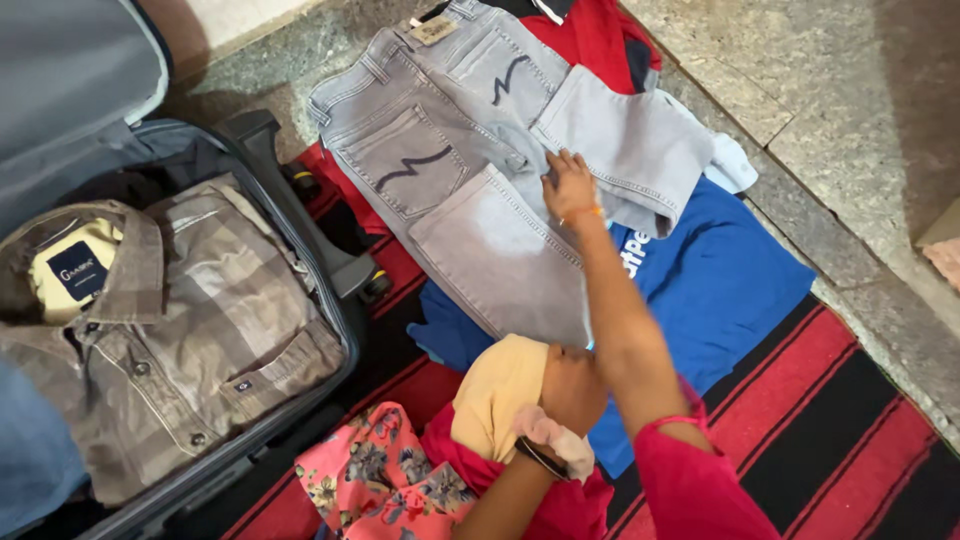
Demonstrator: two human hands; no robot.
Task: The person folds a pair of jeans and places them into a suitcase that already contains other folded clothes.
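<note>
Head view: one right hand (570, 185) flat, fingers spread, on one grey jeans (470, 150); left hand (572, 385) state unclear.

We see grey jeans (470, 180): matt denim, faded, with a paper-like tag at the waist. Plaid shirt (170, 330) is soft woven cloth, plastic-looking buttons. Suitcase (300, 260) rim is smooth hard plastic, slight sheen. Blue T-shirt (720, 280) is matt knit. Striped rug (830, 420) is coarse weave. Floor (830, 90) is speckled stone, rough-looking.
</note>
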